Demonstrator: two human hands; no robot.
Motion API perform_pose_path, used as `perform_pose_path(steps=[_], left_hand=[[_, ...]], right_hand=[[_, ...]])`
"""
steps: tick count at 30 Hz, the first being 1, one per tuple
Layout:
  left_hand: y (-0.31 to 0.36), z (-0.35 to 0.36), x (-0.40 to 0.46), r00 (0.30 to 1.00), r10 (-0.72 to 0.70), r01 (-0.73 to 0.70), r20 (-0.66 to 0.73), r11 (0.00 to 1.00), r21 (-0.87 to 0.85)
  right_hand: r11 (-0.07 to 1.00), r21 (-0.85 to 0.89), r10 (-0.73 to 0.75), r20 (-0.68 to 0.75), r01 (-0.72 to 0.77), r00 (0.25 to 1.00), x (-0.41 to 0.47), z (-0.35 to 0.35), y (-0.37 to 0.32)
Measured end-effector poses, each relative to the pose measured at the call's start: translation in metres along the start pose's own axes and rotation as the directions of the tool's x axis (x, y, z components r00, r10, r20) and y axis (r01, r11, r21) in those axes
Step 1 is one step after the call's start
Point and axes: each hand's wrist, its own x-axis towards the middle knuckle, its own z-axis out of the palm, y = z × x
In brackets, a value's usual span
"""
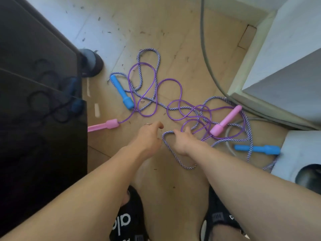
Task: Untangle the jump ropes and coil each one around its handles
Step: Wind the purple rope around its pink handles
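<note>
R hand (184, 141) pinches striped purple-white braided rope (171, 150) at 6 o'clock of tangle w/ smooth purple cord (173, 94); L hand (149, 136) fingers curled, empty.

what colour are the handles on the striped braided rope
Blue; both blue handles show plainly in the head view.

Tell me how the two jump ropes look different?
The braided rope is striped purple and white with blue handles; the smooth rope is plain glossy purple with pink handles. The right hand touches the braided one. Both lie tangled together on the floor.
</note>
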Motion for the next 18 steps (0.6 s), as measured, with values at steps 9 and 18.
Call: perform_pose_path(steps=[9, 18], left_hand=[[0.018, -0.051, -0.049, 0.997, 0.070, -0.069, -0.018, 0.997, 0.040], [0.086, -0.105, -0.172, 0.947, 0.295, -0.321, -0.127, 0.886, -0.335]], right_hand=[[0.942, 0.278, -0.061, -0.414, 0.190, 0.908, -0.048, -0.029, 0.000], [0.650, 0.517, -0.483, -0.285, 0.557, 0.828, -0.227, -0.134, -0.022]])
